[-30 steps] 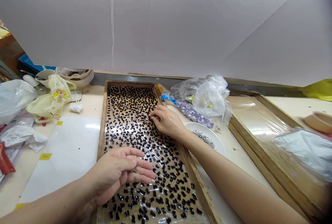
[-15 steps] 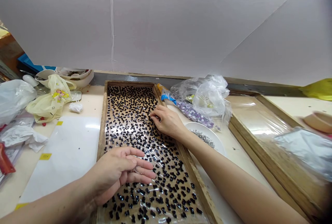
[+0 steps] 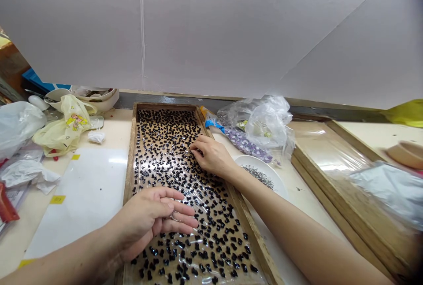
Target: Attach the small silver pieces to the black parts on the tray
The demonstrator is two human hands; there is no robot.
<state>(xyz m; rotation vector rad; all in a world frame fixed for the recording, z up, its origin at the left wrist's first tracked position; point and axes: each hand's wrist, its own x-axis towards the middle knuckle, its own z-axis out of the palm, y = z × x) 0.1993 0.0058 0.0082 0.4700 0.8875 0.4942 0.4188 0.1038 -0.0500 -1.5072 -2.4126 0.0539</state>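
Observation:
A long wooden-framed tray (image 3: 130, 157) lined with clear film holds a great many small glossy black bow-shaped pieces (image 3: 214, 256). Over its near left part is my left hand (image 3: 161, 214), palm turned up and fingers stretched out, with a few thin silvery metal pins (image 3: 173, 217) lying on the fingers by the thumb. Farther up, at the tray's right side, my right hand (image 3: 211, 157) is closed in a pinch just over the black pieces; what its fingertips hold is too small to make out. A white dish (image 3: 280, 183) of similar metal pins (image 3: 259, 175) stands beside my right forearm.
Right of the tray lie a bag of purple chips (image 3: 247, 144) and crumpled clear plastic (image 3: 267, 122). Another film-covered wooden tray (image 3: 304, 157) stands farther right. On the left are a white sheet (image 3: 86, 188), a yellow plastic bag (image 3: 66, 126) and crumpled tissue (image 3: 31, 174).
My right hand has shifted very slightly up and left, its fingers still pinched. The left hand stays in place with the pins on it.

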